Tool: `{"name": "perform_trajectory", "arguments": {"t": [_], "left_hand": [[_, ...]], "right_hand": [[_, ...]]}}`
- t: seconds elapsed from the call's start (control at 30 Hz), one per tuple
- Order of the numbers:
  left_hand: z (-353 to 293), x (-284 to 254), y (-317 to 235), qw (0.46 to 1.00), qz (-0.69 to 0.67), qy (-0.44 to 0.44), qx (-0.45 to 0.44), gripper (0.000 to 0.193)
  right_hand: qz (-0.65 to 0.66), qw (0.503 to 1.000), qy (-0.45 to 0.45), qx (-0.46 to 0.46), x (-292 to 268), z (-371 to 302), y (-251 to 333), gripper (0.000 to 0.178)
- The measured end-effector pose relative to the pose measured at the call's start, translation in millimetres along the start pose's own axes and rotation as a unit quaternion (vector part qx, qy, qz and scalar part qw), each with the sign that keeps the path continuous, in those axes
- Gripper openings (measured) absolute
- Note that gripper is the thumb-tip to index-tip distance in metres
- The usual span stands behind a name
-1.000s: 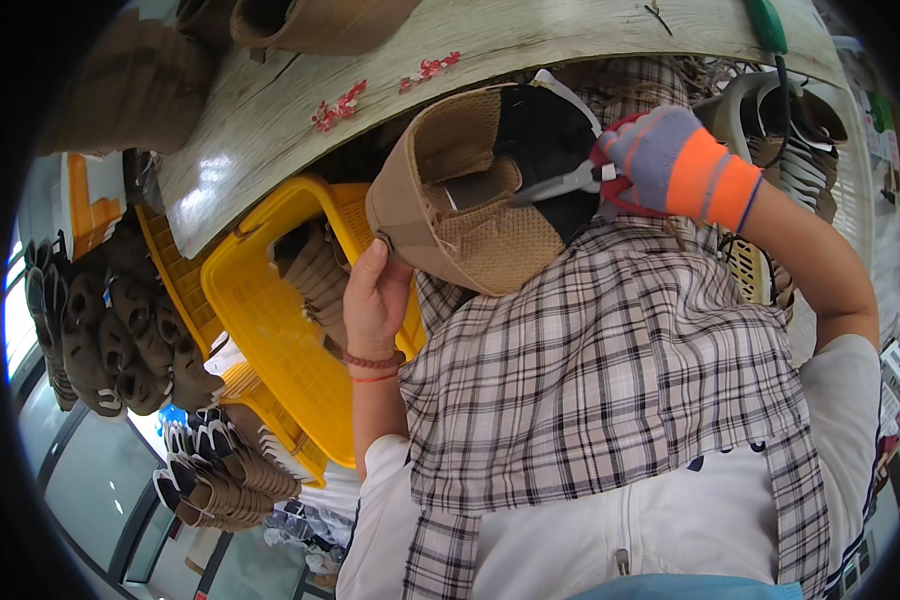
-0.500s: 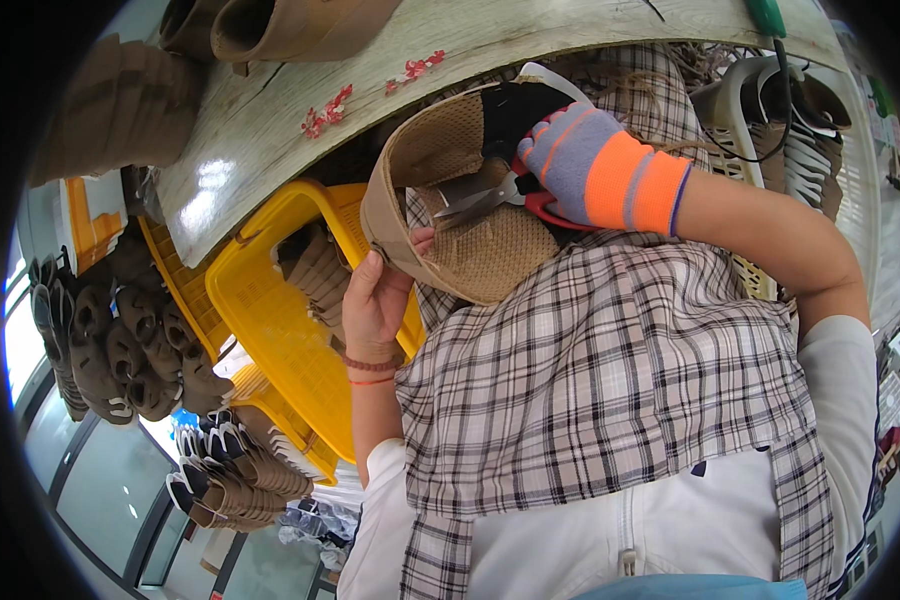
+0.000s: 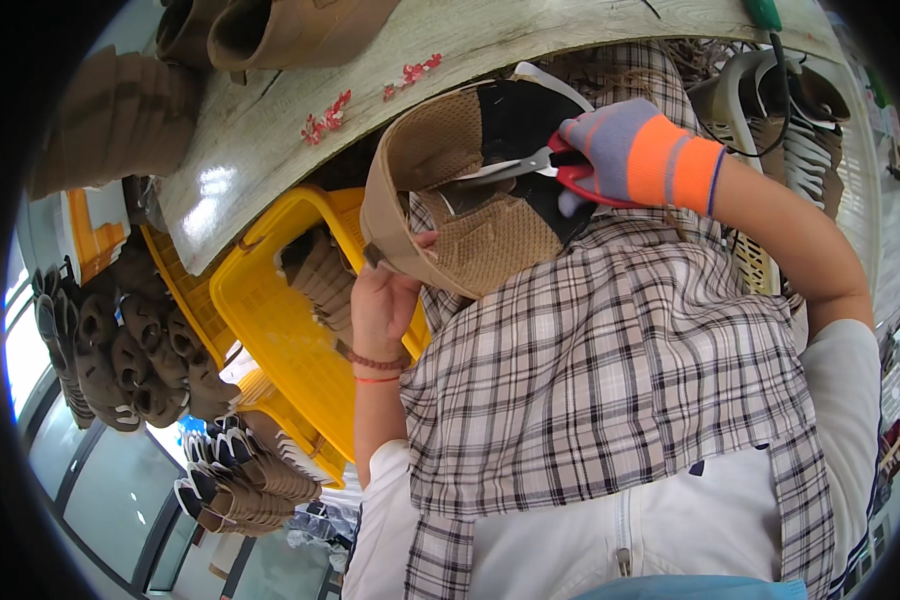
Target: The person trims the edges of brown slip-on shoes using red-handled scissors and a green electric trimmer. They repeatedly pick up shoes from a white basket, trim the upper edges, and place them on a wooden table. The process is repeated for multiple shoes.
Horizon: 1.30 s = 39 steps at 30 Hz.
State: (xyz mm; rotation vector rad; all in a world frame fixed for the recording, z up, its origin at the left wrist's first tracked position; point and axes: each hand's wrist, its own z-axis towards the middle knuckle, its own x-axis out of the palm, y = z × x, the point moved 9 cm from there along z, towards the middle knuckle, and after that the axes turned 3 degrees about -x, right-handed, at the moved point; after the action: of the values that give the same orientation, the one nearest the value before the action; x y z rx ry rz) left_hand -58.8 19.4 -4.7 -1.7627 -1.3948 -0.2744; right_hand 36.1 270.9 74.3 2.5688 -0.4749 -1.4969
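Tabletop [image 3: 270, 130] beyond; left hand [image 3: 382, 302] holds brown piece [image 3: 497, 240], right hand [image 3: 638, 152] scissors [image 3: 541, 161].

The right grip [image 3: 625, 160] went left with the red scissors [image 3: 544, 162], deeper into the brown piece [image 3: 500, 238], then came partly back right. The blades, spread before, moved closer together. The left grip's [image 3: 382, 300] fingertips [image 3: 426, 240] came into sight inside.

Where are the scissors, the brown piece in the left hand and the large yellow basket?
Scissors [image 3: 541, 161]: head view, near the pivot.
Brown piece [image 3: 500, 240]: head view, on the tan mesh inside.
Large yellow basket [image 3: 295, 345]: head view, on its bare inner surface.
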Motion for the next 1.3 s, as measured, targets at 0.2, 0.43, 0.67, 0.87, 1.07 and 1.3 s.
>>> {"name": "perform_trajectory", "arguments": {"t": [0.2, 0.43, 0.67, 0.87, 1.07, 1.3], "left_hand": [[16, 2, 1, 0.992, 0.104, -0.033, -0.064, 0.029], [22, -9, 14, 0.986, 0.062, -0.057, -0.146, 0.037], [22, 3, 16, 0.987, 0.033, -0.047, -0.147, 0.040], [24, -13, 22, 0.987, 0.019, -0.071, -0.141, 0.036], [26, -19, 24, 0.987, -0.001, -0.096, -0.133, 0.035], [25, -19, 25, 0.986, 0.000, -0.106, -0.126, 0.032]], "right_hand": [[0.020, 0.999, -0.026, -0.027, 7, -6, -3, 0.069], [-0.014, 0.998, 0.008, -0.055, 5, 7, 14, 0.060], [-0.018, 0.996, 0.059, -0.061, 9, 17, 32, 0.051], [-0.001, 0.996, 0.083, -0.045, 12, 15, 30, 0.049], [-0.013, 0.998, 0.048, -0.047, 9, 9, 31, 0.050], [0.040, 0.994, 0.104, -0.023, 23, 12, 30, 0.059]]}}
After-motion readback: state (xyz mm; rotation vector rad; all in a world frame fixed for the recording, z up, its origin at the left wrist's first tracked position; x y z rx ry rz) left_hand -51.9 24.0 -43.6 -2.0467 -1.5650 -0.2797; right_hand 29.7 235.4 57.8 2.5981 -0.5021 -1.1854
